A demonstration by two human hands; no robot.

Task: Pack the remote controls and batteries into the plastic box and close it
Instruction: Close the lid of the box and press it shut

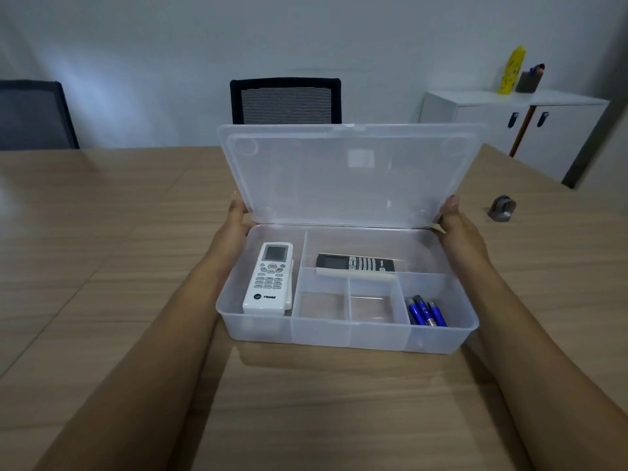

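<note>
On the pale wood-grain table [102, 266], at centre, sits the clear, shallow, rectangular plastic box [350, 329] with internal dividers, its hinged translucent lid [346, 175] standing raised at 12 o'clock. The left hand [234, 219] and right hand [457, 220] close their fingers on the lid's lower corners, at 9 and 3 o'clock of the lid. Thin plastic of this kind is probably light, springy and smooth; an even hold at both side edges should keep it from twisting as it comes down. A white remote control with grey buttons [270, 280] fills the 9 o'clock compartment, a black remote control [355, 263] lies across the rear one, and blue cylindrical batteries [426, 311] rest at 4 o'clock.
</note>
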